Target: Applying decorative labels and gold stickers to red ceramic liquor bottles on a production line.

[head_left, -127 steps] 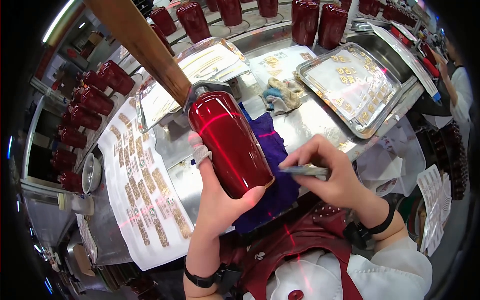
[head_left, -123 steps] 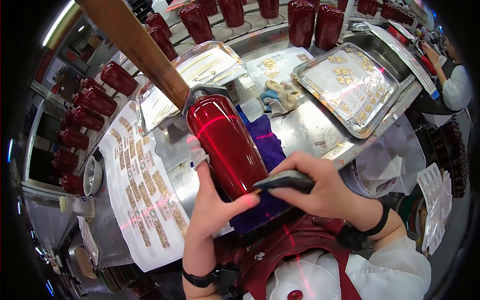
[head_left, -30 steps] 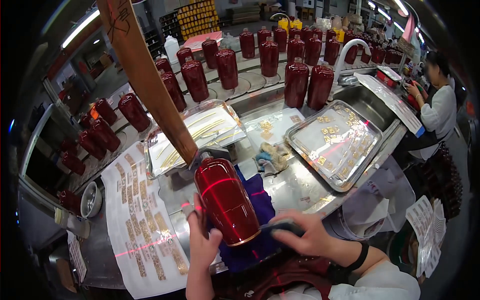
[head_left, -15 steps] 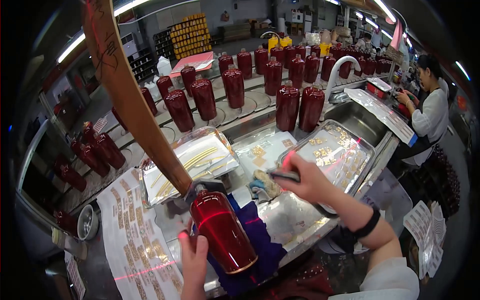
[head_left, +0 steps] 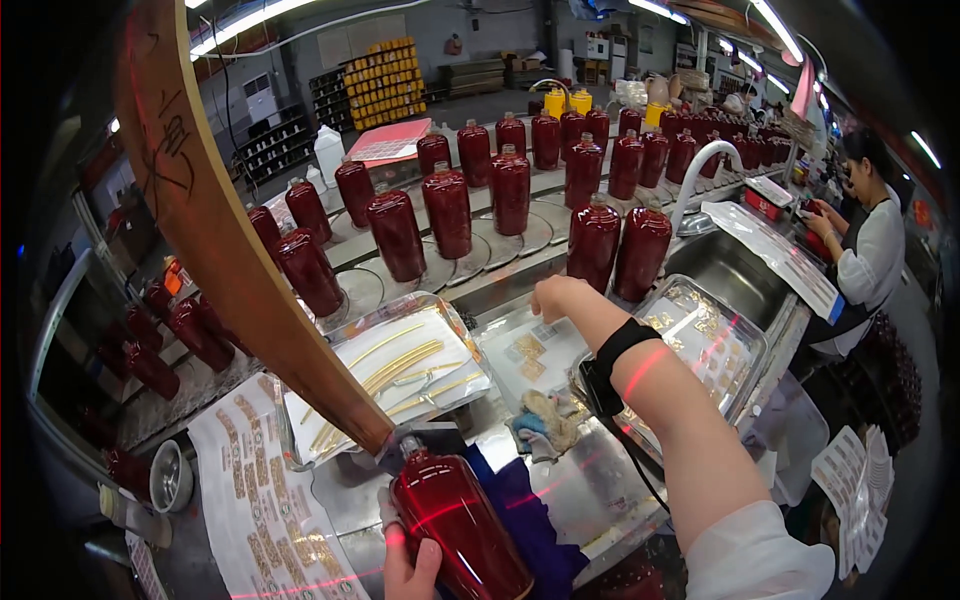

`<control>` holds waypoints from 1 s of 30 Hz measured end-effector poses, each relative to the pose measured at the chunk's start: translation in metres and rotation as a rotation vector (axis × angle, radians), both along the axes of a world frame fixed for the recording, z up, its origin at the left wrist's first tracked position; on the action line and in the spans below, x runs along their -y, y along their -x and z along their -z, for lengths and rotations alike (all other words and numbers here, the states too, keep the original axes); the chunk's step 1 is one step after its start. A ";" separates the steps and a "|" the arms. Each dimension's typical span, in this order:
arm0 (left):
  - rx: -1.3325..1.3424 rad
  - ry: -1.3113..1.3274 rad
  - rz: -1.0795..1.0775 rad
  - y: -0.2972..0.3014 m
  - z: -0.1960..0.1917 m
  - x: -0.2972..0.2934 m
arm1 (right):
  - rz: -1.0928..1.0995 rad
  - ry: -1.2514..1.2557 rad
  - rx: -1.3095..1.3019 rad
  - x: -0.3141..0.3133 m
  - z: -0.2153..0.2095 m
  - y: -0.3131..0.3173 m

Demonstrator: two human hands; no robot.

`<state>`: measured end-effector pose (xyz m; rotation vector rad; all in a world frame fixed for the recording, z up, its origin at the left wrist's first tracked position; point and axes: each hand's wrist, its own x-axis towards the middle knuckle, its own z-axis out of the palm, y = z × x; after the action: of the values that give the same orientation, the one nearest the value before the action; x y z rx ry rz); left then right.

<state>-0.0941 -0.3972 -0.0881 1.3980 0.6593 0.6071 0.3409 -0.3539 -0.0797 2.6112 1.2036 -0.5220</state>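
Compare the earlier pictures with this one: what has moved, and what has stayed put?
The right hand has left the glossy red bottle and reached forward over the clear plastic tray of gold stickers, its dark pen no longer visible. The left hand still steadies that bottle on the blue cloth.

Right hand (head_left: pixel 556 297) now far forward, off the red bottle (head_left: pixel 462 527).

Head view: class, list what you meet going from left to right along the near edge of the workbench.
Sheet of gold labels → left hand → red bottle it holds → purple cloth → crumpled rag → right forearm with black wristband → clear tray of gold pieces.
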 end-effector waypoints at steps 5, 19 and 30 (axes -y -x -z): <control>0.010 -0.019 0.015 0.003 0.005 -0.004 | -0.097 -0.065 -0.043 -0.004 0.016 -0.011; -0.018 -0.055 0.019 0.002 -0.001 -0.004 | -0.173 -0.113 -0.044 0.004 0.003 -0.030; 0.218 0.166 0.057 -0.044 -0.081 -0.004 | -0.771 -1.136 0.300 0.124 -0.074 0.180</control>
<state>-0.0503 -0.3928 -0.0074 1.1729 0.4829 0.6345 0.1607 -0.4782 -0.0053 2.3357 2.6797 0.9123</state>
